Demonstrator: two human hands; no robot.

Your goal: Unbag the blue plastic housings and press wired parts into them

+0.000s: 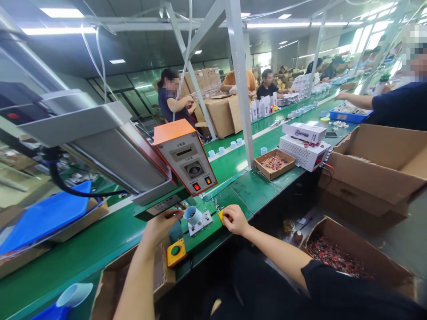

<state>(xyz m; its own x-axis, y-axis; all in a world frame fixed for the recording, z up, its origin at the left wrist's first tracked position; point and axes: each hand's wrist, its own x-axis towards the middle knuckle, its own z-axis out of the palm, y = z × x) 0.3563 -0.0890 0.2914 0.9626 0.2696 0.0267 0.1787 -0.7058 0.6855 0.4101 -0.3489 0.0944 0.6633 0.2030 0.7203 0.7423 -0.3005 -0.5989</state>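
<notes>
Here, the left hand (168, 218) reaches in with thumb and fingertips drawn close together at the near side of a light-blue plastic cup (192, 216); whether they pinch its rim, I cannot tell. The cup stands just right of that hand on a silver fixture plate (201, 223), between both hands. The right hand (235, 220) curls its fingers over a yellow push-button box (221, 217), though whether they grip it or press the button is hidden. Just below the left hand sits a yellow box with a green button (175, 251). Above both hands hangs an orange-cased control box (185, 156). Beyond the right hand, a shallow cardboard tray (289, 165) of small parts rests on the green desk (258, 192).
</notes>
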